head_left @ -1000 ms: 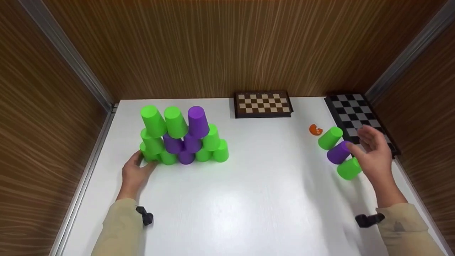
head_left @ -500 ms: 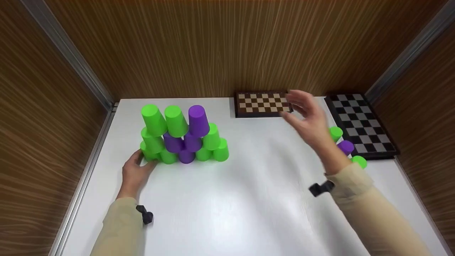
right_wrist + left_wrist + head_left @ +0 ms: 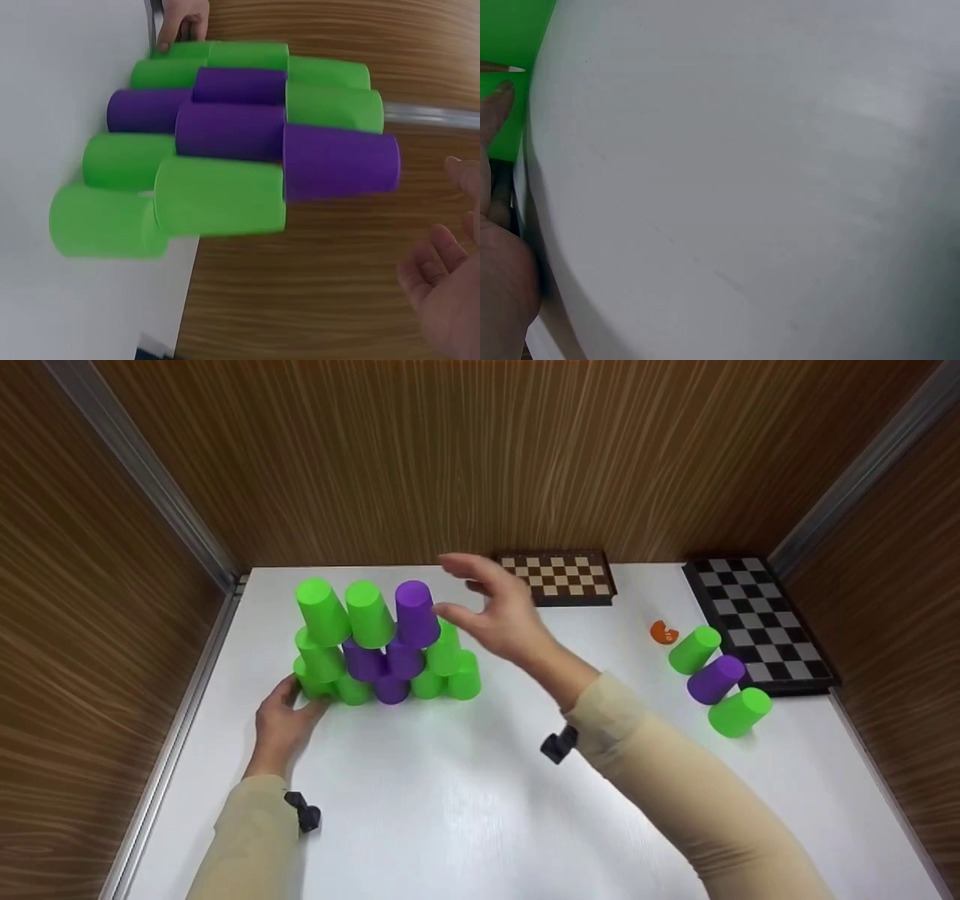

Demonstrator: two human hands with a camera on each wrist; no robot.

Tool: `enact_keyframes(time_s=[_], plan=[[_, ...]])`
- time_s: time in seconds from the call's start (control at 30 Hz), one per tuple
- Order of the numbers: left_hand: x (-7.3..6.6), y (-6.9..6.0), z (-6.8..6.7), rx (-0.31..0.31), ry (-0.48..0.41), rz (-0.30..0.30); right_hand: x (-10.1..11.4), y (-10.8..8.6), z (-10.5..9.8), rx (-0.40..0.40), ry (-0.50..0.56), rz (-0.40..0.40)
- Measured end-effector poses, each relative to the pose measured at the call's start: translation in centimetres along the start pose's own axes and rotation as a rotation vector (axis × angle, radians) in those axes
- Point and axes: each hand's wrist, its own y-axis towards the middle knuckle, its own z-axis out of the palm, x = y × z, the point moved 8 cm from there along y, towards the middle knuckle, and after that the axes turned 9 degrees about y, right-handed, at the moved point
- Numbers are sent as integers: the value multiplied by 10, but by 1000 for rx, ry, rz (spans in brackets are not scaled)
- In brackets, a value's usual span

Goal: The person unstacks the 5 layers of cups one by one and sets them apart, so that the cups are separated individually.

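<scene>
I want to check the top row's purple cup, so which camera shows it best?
The right wrist view: the purple cup looks large, whole and unobstructed there. The head view shows it smaller, with the right hand right by its edge. The left wrist view doesn't show it.

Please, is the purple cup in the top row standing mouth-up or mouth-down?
Mouth-down. The purple cup shows its narrower, closed base on top, and its wider end rests on the row of cups below.
</scene>
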Motion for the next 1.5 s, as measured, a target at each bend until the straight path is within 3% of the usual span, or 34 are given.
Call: enact_keyframes(time_s=[0.17, 0.33, 0.67, 0.93, 1.07, 1.17, 1.5], plan=[[1, -1, 0, 2, -5, -4, -5, 8, 29, 53, -47, 43], [0, -1, 1, 2, 0, -8, -9, 11, 44, 72, -76, 63], [-1, 1, -1, -14, 22, -2, -20, 10, 51, 62, -104, 100], [-2, 1, -2, -23, 10, 19, -29, 7, 47, 37, -27, 126], [-2, 0, -3, -31, 3, 24, -28, 6, 29, -22, 32, 86], [-3, 0, -3, -30, -3, 30, -29, 3, 5, -84, 49, 75], [-2, 0, -1, -12, 8, -1, -72, -28, -121, -293, 4, 144]])
